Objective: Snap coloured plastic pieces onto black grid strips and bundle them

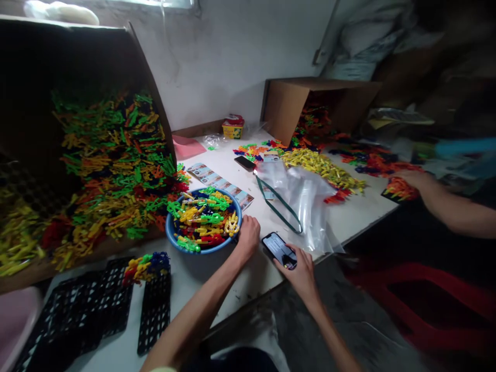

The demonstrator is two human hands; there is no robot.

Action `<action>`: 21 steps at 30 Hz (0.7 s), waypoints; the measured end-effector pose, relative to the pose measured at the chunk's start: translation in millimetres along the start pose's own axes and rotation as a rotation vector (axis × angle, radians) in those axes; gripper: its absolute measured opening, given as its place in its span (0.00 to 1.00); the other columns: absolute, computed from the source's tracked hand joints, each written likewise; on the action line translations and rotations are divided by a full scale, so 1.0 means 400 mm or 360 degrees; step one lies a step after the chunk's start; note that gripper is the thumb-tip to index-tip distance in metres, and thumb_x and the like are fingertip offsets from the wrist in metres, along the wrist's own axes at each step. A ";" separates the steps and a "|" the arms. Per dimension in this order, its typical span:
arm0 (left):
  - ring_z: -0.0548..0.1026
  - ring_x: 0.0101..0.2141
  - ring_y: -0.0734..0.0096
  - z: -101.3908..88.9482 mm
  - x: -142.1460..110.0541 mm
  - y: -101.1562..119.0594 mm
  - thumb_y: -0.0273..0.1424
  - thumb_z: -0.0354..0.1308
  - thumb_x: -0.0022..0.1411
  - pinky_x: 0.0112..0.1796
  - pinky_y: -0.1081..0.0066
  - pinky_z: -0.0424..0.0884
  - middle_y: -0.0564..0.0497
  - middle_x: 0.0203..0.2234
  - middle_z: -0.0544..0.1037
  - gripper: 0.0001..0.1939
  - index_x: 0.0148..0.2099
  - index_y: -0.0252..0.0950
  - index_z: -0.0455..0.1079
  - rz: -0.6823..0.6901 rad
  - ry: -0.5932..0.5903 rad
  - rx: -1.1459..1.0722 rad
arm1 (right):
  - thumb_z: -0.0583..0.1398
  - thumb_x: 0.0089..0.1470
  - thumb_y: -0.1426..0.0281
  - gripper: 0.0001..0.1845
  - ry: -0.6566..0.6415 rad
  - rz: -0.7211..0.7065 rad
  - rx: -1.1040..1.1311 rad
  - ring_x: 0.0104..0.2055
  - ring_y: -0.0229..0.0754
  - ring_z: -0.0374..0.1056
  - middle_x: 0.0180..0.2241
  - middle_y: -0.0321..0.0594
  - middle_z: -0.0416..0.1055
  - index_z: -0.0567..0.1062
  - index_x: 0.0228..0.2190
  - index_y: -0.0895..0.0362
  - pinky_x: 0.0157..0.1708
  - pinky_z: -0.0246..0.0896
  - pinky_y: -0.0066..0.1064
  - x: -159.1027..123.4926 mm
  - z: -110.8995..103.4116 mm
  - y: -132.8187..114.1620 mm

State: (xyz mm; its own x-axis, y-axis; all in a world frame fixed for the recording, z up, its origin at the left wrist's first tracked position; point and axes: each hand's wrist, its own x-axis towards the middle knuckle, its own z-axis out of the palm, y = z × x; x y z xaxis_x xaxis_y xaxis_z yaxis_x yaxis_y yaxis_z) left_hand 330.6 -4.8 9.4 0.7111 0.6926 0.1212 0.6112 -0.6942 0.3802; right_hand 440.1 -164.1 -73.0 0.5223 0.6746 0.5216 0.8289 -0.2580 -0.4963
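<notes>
My left hand [247, 233] rests with curled fingers against the right rim of a blue bowl [172, 238] heaped with yellow, green and red plastic toy pieces [202, 217]. Its fingers seem to grip the rim. My right hand [299, 268] holds a lit smartphone [279, 250] at the table's front edge, with the thumb on the screen. A stack of clear plastic bags [306, 199] with a green zip edge lies just beyond the phone.
A large open cardboard box [101, 165] of coloured pieces lies on its side at left. A smaller box [294, 103] spills pieces at the back. Black plastic grids [96, 310] lie near the front. Another person's arm [445, 201] reaches in from the right. A second phone [245, 163] lies mid-table.
</notes>
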 end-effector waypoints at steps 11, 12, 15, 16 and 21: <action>0.73 0.27 0.69 -0.153 -0.703 -0.231 0.42 0.63 0.58 0.32 0.70 0.70 0.53 0.24 0.73 0.14 0.35 0.37 0.66 -0.1174 0.0653 -0.1799 | 0.57 0.59 0.61 0.19 -0.0013 -0.0134 0.0154 0.54 0.55 0.60 0.51 0.48 0.71 0.72 0.50 0.55 0.54 0.53 0.49 0.035 0.105 -0.272; 0.73 0.27 0.70 -0.169 -0.735 -0.261 0.43 0.65 0.55 0.32 0.70 0.71 0.54 0.23 0.72 0.17 0.34 0.37 0.66 -0.1309 0.0753 -0.2019 | 0.56 0.61 0.63 0.17 -0.0008 -0.0207 0.0231 0.54 0.53 0.60 0.50 0.47 0.71 0.73 0.49 0.54 0.55 0.53 0.48 0.058 0.102 -0.324; 0.71 0.26 0.73 -0.206 -0.796 -0.312 0.41 0.70 0.50 0.31 0.73 0.70 0.54 0.23 0.71 0.19 0.30 0.36 0.64 -0.1435 0.0982 -0.2457 | 0.56 0.62 0.67 0.11 -0.0171 -0.0572 0.0272 0.52 0.51 0.60 0.48 0.43 0.70 0.77 0.44 0.49 0.54 0.53 0.45 0.134 0.125 -0.480; 0.70 0.26 0.74 -0.214 -0.810 -0.318 0.40 0.71 0.49 0.30 0.74 0.69 0.54 0.24 0.72 0.19 0.30 0.36 0.64 -0.1425 0.1000 -0.2568 | 0.58 0.62 0.67 0.10 -0.0253 -0.0683 0.0206 0.52 0.52 0.59 0.49 0.44 0.69 0.78 0.43 0.49 0.52 0.53 0.45 0.158 0.143 -0.524; 0.74 0.30 0.73 -0.232 -0.861 -0.308 0.37 0.73 0.48 0.35 0.73 0.70 0.47 0.31 0.79 0.24 0.46 0.34 0.72 -0.1369 0.0719 -0.2830 | 0.63 0.58 0.66 0.07 -0.0562 -0.1022 -0.0049 0.49 0.54 0.61 0.44 0.49 0.70 0.79 0.31 0.55 0.48 0.54 0.45 0.244 0.222 -0.632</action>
State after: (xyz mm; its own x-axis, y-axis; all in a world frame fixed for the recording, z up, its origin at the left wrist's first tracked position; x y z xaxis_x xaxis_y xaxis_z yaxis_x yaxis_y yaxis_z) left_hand -21.9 -139.5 6.1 0.1872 0.8574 -0.4794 -0.4752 0.5062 0.7197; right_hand 263.8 28.1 41.7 -0.1596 0.8808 0.4457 0.9579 0.2473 -0.1456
